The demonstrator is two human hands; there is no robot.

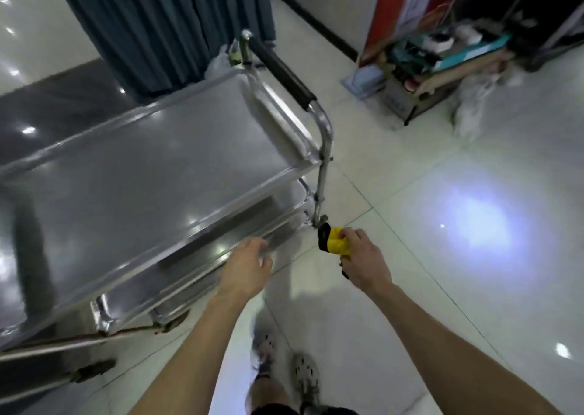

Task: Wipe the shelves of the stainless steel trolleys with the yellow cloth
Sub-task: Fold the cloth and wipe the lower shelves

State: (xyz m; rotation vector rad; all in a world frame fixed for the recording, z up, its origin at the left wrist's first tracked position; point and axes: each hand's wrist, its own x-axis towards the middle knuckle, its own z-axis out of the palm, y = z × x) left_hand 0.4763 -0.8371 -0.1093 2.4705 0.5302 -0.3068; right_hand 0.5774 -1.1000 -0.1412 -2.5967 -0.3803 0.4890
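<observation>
Here your right hand [363, 256] pinches the bunched cloth [336, 241] clear of the trolley [158, 162], left hand [249, 260] fingers spread by its edge: no wiping underway, so bring the cloth onto a shelf.

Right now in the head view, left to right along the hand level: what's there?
Trolley's top shelf → left hand at the shelf's near edge → yellow cloth → right hand bunching the cloth → bare floor tiles.

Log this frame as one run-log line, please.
phase: approach | right hand: bunched yellow cloth held off the trolley | left hand: open at top shelf edge | wiping: not underway
</observation>
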